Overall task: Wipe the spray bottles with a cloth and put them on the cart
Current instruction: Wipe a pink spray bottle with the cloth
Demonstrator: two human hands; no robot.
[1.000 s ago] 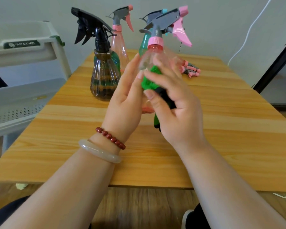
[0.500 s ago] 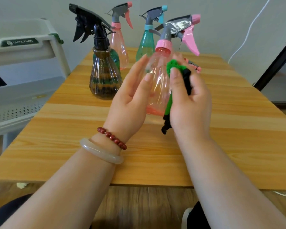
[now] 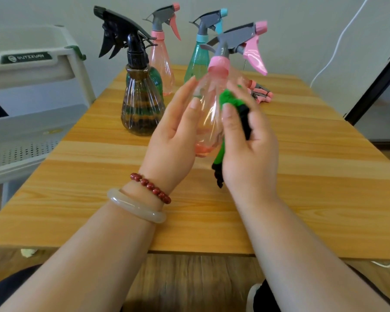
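Held pink spray bottle is at frame centre, upright with a slight tilt, lifted off the worktop, grey trigger head with pink nozzle pointing to the upper right. Left hand cradles it from the left: thumb on the near face, fingers mostly straight round the far side. Right hand has the green-and-black cloth bunched under curled fingers and pressed against the bottle's right side; a cloth tail hangs below the palm. Left of centre on the worktop stands a brown bottle with a black trigger, a green bottle just behind it. Further back stand a second pink bottle and a teal bottle. Another pink-trigger sprayer lies flat right of the hands. Cart, pale grey, sits at the left edge of the frame beside the worktop. Left wrist carries a red bead bracelet and a pale bangle.
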